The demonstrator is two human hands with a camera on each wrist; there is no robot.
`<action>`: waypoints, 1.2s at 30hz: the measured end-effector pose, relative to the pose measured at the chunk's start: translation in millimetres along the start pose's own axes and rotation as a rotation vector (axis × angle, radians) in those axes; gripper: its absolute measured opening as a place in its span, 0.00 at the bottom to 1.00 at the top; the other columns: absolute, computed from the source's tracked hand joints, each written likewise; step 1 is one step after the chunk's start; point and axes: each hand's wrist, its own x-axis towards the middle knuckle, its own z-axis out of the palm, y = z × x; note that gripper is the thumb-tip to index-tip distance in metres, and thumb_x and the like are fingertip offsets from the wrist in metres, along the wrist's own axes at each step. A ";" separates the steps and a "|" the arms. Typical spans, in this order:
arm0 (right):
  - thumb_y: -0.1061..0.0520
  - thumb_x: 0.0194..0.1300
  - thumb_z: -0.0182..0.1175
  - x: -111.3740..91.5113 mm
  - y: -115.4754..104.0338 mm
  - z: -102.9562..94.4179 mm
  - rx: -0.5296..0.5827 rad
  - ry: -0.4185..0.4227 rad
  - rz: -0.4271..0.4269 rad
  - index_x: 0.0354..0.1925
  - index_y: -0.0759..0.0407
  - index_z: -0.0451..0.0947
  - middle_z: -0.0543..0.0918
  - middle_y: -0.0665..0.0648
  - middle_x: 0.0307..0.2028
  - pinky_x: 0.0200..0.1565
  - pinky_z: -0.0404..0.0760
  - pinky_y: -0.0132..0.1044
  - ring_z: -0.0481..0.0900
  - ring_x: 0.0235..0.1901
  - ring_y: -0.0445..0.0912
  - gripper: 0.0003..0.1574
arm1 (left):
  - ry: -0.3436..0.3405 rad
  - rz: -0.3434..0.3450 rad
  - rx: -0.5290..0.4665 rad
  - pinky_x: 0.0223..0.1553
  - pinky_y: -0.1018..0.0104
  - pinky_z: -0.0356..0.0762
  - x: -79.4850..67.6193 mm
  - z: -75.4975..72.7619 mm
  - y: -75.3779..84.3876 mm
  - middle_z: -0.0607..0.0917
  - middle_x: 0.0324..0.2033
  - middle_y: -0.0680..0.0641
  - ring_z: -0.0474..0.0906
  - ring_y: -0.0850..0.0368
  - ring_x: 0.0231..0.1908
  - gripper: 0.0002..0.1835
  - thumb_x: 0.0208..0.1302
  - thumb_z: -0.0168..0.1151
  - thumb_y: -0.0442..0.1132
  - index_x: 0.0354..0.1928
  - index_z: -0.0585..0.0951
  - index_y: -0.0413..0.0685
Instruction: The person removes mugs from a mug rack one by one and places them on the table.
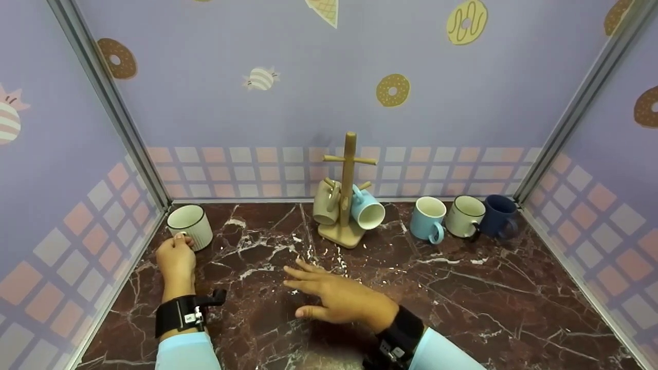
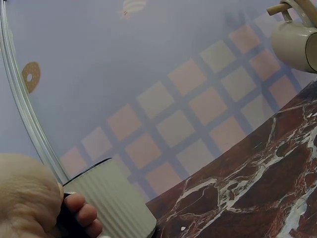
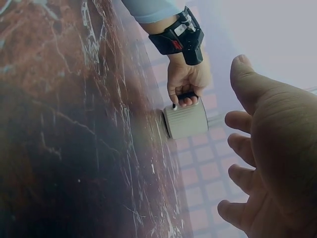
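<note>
A white ribbed mug [image 1: 198, 231] with a dark rim stands upright at the far left of the table. My left hand [image 1: 176, 259] grips its black handle, the fingers curled round it, as the right wrist view shows. Over the middle of the table hovers my right hand [image 1: 342, 298], its fingers spread and holding nothing. Ahead of it stands a wooden mug rack [image 1: 348, 200]. A beige mug [image 1: 325, 208] hangs on the rack's left side, and a light blue mug [image 1: 371, 211] on its right, tilted with its mouth toward me.
At the back right, three mugs stand in a row: a light blue mug [image 1: 427, 221], a cream mug [image 1: 464, 218] with a dark rim and a dark blue mug [image 1: 497, 216]. Patterned walls enclose the marbled table [image 1: 462, 298] at the back and both sides.
</note>
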 end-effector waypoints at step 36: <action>0.33 0.85 0.60 -14.1 13.6 -42.0 0.037 0.090 0.090 0.90 0.44 0.62 0.50 0.39 0.92 0.89 0.58 0.63 0.48 0.93 0.53 0.47 | 0.223 0.276 -0.020 0.75 0.48 0.74 -36.7 13.5 64.6 0.82 0.67 0.36 0.76 0.39 0.74 0.15 0.78 0.62 0.33 0.58 0.88 0.32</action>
